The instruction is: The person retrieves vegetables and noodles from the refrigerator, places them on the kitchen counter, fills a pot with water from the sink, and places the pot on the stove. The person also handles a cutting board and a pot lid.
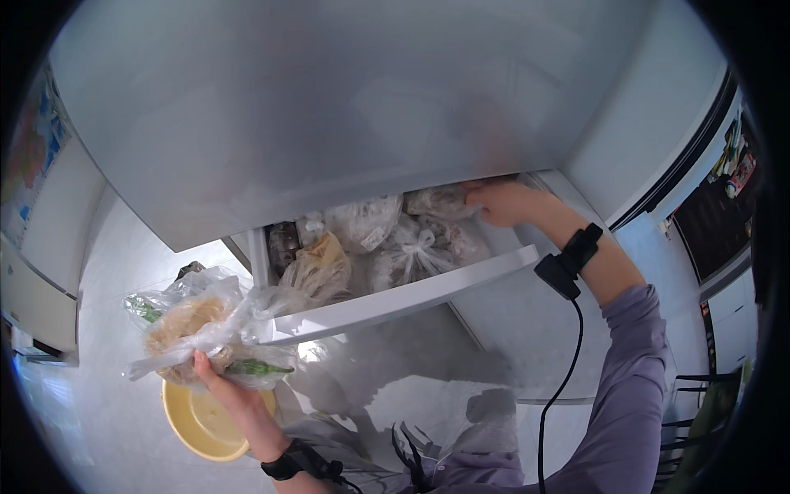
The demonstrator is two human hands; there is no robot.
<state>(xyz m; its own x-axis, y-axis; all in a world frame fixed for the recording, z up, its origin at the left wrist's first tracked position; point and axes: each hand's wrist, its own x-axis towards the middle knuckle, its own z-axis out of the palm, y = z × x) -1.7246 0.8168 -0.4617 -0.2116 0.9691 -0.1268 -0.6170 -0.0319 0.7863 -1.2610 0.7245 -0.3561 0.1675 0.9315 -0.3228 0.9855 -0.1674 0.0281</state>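
Note:
My left hand grips a bundle of clear plastic bags holding brownish food and green vegetables. Green peppers show through the film beside my thumb. The bundle is held at the left front corner of a pulled-out refrigerator drawer. My right hand reaches into the drawer's back right, its fingers at a clear plastic bag; the fingertips are partly hidden, so a grip cannot be told. In the drawer lie a knotted bag, a tan-topped bag and a dark package.
A large smooth grey refrigerator door overhangs the back of the drawer. On the floor, below the left bundle, stands a yellow plastic basin. A black cable hangs from the band on my right wrist. Dark chair parts stand at far right.

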